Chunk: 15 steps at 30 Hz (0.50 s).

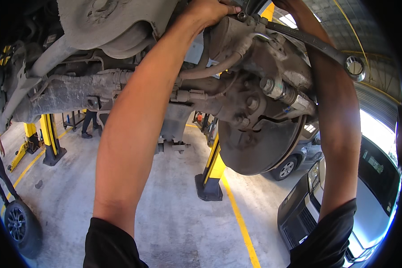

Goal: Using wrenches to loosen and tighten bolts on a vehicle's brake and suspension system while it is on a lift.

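Wrench [306,39], long and dark, lies to the right of the person's left hand [207,12] and just below the right hand [286,3]. Its long axis runs from an inner end, close beside the left thumb, outward to the right and slightly down, finishing in a bright ring end [354,66] well apart from both hands. The inner end is nearer the left hand; the shaft passes beneath the right hand and crosses in front of the right forearm [337,107]. The left hand is raised and partly closed, thumb stretched toward the metal parts at the wrench's inner end; its fingers are hidden, so what it grips cannot be told. The right hand is mostly cut off by the upper edge; how far open it is, and whether it holds anything, cannot be told. Below both hands hang a grimy hose [219,67] and a dark disc [257,152].
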Each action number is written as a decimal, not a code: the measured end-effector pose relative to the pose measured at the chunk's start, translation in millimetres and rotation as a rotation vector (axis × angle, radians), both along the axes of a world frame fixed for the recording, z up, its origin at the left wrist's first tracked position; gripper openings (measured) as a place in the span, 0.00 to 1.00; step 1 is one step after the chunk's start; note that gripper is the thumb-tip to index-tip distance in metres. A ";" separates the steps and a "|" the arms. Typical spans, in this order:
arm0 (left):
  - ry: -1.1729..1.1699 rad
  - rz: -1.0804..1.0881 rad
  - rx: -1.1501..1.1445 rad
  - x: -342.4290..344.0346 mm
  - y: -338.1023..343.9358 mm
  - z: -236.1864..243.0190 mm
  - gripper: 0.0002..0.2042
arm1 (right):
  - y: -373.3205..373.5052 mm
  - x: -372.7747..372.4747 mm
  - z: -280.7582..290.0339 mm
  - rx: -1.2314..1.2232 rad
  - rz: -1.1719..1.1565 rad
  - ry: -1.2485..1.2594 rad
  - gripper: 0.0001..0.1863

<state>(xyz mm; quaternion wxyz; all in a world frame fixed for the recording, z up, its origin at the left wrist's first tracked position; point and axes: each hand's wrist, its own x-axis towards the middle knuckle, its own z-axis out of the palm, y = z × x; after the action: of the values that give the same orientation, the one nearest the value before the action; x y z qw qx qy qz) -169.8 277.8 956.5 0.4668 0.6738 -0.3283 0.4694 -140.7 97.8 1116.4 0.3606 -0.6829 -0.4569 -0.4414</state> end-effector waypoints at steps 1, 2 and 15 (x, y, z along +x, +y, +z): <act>-0.027 -0.018 -0.040 -1.3 -0.7 -1.8 0.20 | 4.3 -1.0 -1.5 0.061 0.071 0.064 0.09; -0.026 -0.016 -0.045 -2.8 0.0 -3.4 0.20 | 8.7 -1.5 -3.4 0.056 0.073 0.065 0.09; 0.083 0.180 0.051 -15.6 -6.4 7.8 0.24 | -4.2 -17.2 -3.5 0.051 -0.038 0.119 0.11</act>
<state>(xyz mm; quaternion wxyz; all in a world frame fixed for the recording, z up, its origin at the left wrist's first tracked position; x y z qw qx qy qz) -185.4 271.5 964.2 0.4184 0.7311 -0.2587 0.4727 -157.9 93.6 1112.9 0.3962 -0.7070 -0.4103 -0.4183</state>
